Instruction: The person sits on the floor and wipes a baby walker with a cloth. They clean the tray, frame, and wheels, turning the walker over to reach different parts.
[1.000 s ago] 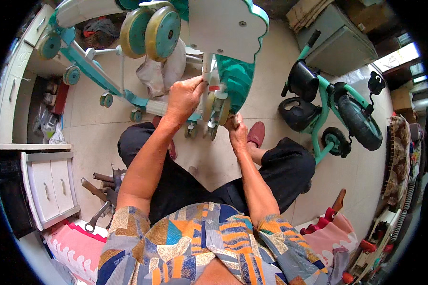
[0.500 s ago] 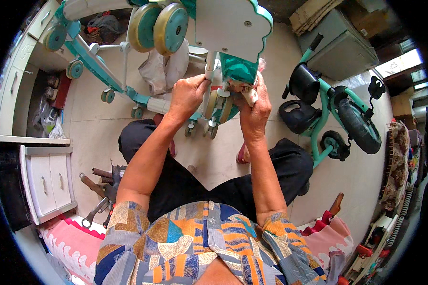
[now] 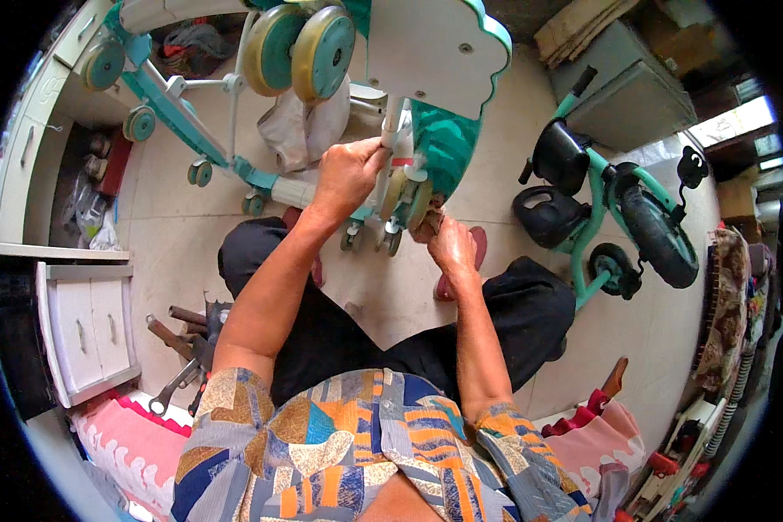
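Observation:
A teal and white wheeled child's frame (image 3: pixel 193 128) stands tilted before me, with small twin wheels along its curved base and two larger cream-rimmed wheels (image 3: pixel 324 57) near the top. My left hand (image 3: pixel 350 177) is closed round its white tube (image 3: pixel 391 122), below a white panel with a scalloped edge (image 3: pixel 439 52). Low on the right of the frame, my right hand (image 3: pixel 452 247) pinches a crumpled, dirty cloth (image 3: pixel 426 228) against the lower wheels (image 3: pixel 402 193). Part of the cloth is hidden by the fingers. The curved teal panel (image 3: pixel 448 143) shows above that hand.
A green child's tricycle (image 3: pixel 587 217) with black wheels stands at the right. White cabinets (image 3: pixel 87 326) line the left side, with metal tools (image 3: pixel 183 348) on the floor beside my leg. A white cloth bag (image 3: pixel 300 130) lies behind the frame. Grey box (image 3: pixel 622 100) at the back right.
My right hand has moved down and slightly left with the cloth, from the teal panel to the lower wheels. The frame's upper part has shifted slightly right; my left hand keeps its grip.

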### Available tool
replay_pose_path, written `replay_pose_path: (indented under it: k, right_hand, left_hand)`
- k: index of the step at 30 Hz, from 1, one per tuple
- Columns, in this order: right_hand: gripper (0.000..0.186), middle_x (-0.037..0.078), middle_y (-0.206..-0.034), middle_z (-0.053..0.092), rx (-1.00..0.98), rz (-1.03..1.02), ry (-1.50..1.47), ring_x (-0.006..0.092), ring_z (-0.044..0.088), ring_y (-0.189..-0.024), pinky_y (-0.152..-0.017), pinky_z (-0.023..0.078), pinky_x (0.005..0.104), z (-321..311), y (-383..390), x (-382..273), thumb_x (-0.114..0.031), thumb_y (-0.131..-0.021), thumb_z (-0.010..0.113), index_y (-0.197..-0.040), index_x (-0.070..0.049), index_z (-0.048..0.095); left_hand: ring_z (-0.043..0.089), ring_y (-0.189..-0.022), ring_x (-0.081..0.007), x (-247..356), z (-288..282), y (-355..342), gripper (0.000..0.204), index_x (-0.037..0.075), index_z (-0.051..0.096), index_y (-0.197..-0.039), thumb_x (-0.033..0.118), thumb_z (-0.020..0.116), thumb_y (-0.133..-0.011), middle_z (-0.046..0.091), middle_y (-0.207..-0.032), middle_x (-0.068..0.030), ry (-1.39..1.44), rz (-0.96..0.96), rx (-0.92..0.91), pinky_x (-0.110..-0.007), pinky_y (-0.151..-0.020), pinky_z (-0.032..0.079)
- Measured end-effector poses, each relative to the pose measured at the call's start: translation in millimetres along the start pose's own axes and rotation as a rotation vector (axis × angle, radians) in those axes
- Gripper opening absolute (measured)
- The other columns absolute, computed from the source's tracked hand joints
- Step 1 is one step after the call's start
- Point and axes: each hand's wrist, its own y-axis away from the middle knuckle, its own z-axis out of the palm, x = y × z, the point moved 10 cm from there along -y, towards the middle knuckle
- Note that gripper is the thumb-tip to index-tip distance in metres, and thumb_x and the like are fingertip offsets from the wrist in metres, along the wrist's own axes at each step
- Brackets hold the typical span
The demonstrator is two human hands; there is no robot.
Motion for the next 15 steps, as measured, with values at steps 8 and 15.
replay_pose_path:
  k: [8, 15]
  right_hand:
    - [0.028, 0.018, -0.079, 0.066, 0.345, -0.422, -0.523, 0.0319, 0.067, -0.073, -0.062, 0.052, 0.04, -90.4, 19.4, -78.8, -0.002, -0.075, 0.068, -0.102, -0.006, 0.064]
    - [0.045, 0.023, -0.074, 0.064, 0.489, -0.206, -0.268, 0.0437, 0.062, -0.069, -0.058, 0.049, 0.0513, -47.8, 16.4, -62.9, -0.024, -0.084, 0.064, -0.125, -0.012, 0.05]
  left_hand:
    - [0.057, -0.057, -0.0222, -2.8, 1.3, 1.5, 0.02, 0.002, 0.064, -0.101, 0.018, 0.057, -0.091, 0.06, -0.069, -0.017, -0.021, -0.001, 0.016, -0.034, -0.057, 0.047]
    - [0.064, -0.069, -0.0345, -6.5, 7.1, 4.8, 0.019, 0.004, 0.065, -0.102, 0.017, 0.058, -0.09, 0.065, -0.08, -0.019, -0.096, -0.026, -0.024, -0.04, -0.062, 0.048]
